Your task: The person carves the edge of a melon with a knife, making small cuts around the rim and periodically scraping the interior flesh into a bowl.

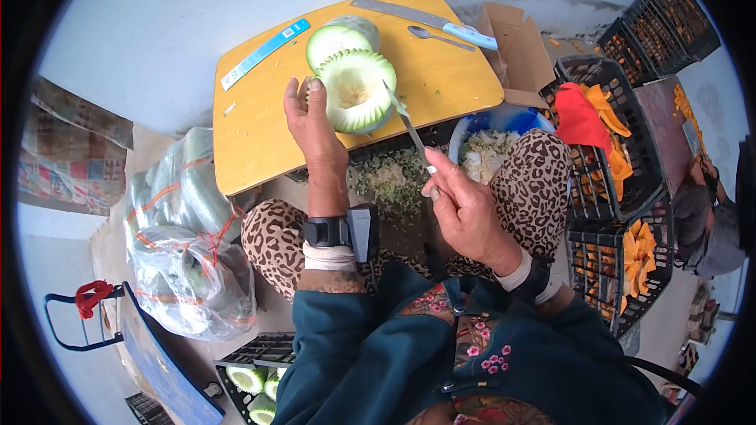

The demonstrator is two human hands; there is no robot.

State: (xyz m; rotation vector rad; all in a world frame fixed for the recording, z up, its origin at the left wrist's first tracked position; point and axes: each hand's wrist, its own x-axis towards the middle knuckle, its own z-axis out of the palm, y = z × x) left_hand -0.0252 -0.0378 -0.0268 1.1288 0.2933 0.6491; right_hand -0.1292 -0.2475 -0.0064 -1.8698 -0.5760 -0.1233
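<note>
A hollowed piece of winter melon [386,106] with a notched, zigzag rim stands on the yellow table [268,134], its opening towards me. My left hand [316,122] grips its left side, with the thumb on the near face and the fingers partly hidden. In my right hand [468,216] is a small knife [411,132], its blade tip touching the melon's right rim. A bit of green-white peel clings to the blade. Behind the notched piece lies another cut melon piece [329,41] with a smooth pale face.
On the table lie a large knife [394,9], a spoon [433,36] and a blue-white strip [266,53]. Scraps fill a crate [402,181] and a blue-white basin [504,120] below. Bagged melons [185,228] sit left; black crates [630,165] with orange pieces stand right.
</note>
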